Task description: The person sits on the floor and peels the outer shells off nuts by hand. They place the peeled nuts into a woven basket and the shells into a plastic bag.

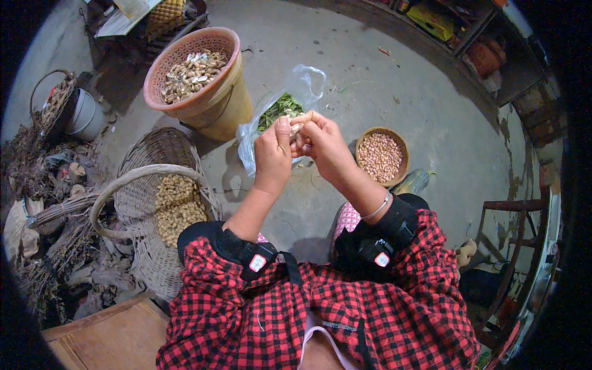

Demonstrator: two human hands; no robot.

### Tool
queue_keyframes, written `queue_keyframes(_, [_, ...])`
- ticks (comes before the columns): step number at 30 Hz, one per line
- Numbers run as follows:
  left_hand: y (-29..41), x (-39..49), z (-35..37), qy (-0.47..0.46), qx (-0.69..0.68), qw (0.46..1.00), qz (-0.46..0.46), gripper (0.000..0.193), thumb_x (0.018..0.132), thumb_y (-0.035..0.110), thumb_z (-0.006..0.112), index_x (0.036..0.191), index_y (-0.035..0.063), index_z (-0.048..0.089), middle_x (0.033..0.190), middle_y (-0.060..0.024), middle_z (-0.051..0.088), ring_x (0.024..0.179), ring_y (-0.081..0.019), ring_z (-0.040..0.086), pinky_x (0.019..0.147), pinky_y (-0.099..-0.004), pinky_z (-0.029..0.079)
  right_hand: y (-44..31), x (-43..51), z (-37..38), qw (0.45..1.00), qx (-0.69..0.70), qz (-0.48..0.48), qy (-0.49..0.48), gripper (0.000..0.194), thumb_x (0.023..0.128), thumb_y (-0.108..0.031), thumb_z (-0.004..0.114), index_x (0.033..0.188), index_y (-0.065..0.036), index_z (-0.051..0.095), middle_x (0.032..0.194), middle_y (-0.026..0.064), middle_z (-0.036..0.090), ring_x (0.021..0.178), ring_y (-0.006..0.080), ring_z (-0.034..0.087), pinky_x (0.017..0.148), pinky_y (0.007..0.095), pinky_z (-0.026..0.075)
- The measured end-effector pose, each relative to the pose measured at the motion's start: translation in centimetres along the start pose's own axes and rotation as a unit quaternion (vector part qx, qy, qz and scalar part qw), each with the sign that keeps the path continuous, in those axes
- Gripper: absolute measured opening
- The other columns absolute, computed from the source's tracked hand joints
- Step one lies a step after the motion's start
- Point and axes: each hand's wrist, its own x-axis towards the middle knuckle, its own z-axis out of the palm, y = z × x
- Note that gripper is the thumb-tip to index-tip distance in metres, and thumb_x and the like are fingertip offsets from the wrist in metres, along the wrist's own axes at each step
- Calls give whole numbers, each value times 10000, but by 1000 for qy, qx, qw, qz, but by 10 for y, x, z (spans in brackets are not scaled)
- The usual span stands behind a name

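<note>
My left hand [274,155] and my right hand [323,138] meet in front of me, fingertips together around peanut pods [296,131]. Some of the pods are covered by my fingers. Below them on the floor lies a clear plastic bag [308,85] with green leaves [282,108] in it. To the right of my right wrist sits a round woven bowl [405,152] full of shelled pinkish peanuts [380,157]. Left of my forearms stands a large wicker basket [152,259] with a hooped handle, holding unshelled peanuts [178,208].
An orange perforated plastic basket [155,85] of peanut shells [196,74] rests in a yellowish bucket [226,108]. A green gourd-like vegetable [411,181] lies beside the bowl. Dry brushwood [69,249] is heaped at left, near a wooden board [111,335]. Shelves [481,34] line the upper right.
</note>
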Motion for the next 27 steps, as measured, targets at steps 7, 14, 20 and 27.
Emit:
queue_keyframes(7, [-1, 1, -3, -34, -2, 999, -7, 364, 917, 274, 344, 748, 2, 518, 638, -162, 558, 577, -330, 545, 523, -384, 419, 6, 11, -16, 996, -75, -25, -31, 169, 810, -155, 581, 924, -31, 567, 774, 39, 585, 652, 106, 563, 591, 245, 487])
queue_keyframes(14, [-4, 0, -3, -62, 223, 971, 63, 223, 877, 260, 420, 848, 39, 406, 756, -175, 548, 653, -380, 551, 540, -451, 433, 22, 14, -21, 994, 107, 9, -16, 215, 836, -100, 516, 1034, -20, 543, 953, 65, 572, 880, 151, 546, 785, 283, 453])
queue_keyframes(20, [-5, 0, 2, -79, 258, 961, 59, 214, 873, 263, 429, 879, 53, 385, 789, -185, 547, 673, -395, 549, 546, -466, 436, 25, 16, -26, 971, 233, 51, -22, 229, 836, -61, 470, 1046, 14, 521, 970, 88, 565, 880, 169, 550, 808, 271, 448])
queue_keyframes(27, [-16, 15, -9, -91, -124, 963, -222, 191, 895, 233, 400, 837, 53, 426, 662, -56, 519, 456, -137, 478, 388, -257, 362, 13, 20, -33, 983, 172, 57, 6, 254, 810, 16, 434, 1051, 52, 504, 969, 142, 559, 919, 207, 557, 838, 271, 449])
